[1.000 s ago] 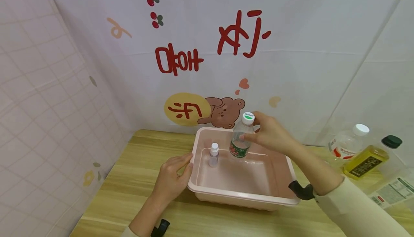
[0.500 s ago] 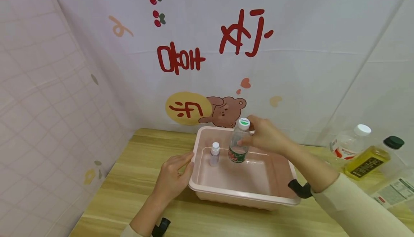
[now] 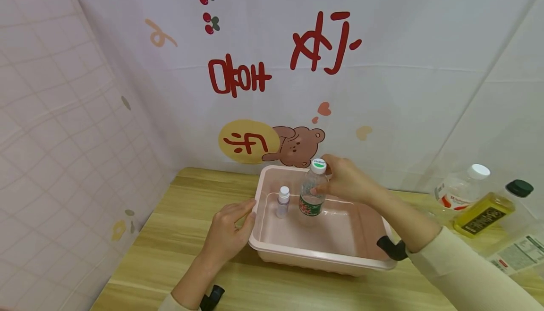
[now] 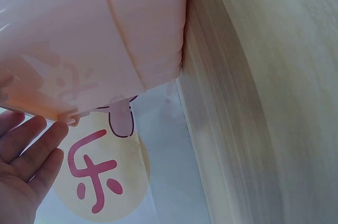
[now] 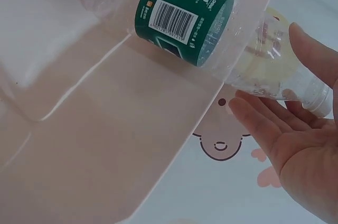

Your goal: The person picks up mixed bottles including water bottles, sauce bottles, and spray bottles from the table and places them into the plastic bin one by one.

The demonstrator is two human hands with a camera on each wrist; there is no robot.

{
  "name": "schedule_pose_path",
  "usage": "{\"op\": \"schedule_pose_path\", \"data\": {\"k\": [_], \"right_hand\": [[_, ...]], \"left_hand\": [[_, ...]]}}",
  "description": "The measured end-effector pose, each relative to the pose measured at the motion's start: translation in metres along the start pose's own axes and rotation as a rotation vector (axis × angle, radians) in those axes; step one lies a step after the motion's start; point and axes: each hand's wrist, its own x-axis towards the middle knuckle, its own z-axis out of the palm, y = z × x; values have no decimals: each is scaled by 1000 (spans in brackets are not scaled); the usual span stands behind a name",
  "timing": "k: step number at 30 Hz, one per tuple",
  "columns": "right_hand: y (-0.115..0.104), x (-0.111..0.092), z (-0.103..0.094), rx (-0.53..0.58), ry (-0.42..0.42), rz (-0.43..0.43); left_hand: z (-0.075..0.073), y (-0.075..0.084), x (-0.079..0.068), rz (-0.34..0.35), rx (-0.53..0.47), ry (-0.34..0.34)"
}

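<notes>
My right hand [image 3: 350,179] holds a clear plastic bottle [image 3: 312,197] by its upper part. White-capped and green-labelled, the bottle stands nearly upright inside a pink basin [image 3: 323,255]; whether its base rests on the floor I cannot tell. In the right wrist view, thumb and fingers lie on either side of the bottle's narrow end, and the label [image 5: 182,18] shows a barcode. My left hand [image 3: 227,231] touches the basin's left rim with its fingertips, the fingers fairly straight in the left wrist view. A small white-capped bottle [image 3: 283,202] stands inside the basin at the left.
At the right of the wooden table [image 3: 170,235] are a white-capped bottle [image 3: 461,188], a yellow oil bottle [image 3: 484,214] with a dark cap beside it, and a clear labelled container [image 3: 520,254]. A printed cloth [image 3: 382,89] hangs behind the table.
The right hand has lowered the bottle a little and shifted it slightly left within the basin. The left hand stays at the rim. The view has shifted slightly.
</notes>
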Motion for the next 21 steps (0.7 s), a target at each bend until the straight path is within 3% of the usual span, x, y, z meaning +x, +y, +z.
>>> {"op": "schedule_pose_path", "data": {"k": [13,21], "right_hand": [[2,-2,-5,3,-6,-19],[-4,-13,-24,-5,9,-50]], "left_hand": [[-1,1,0,1,16,3],[-1,0,0,7,16,0]]}}
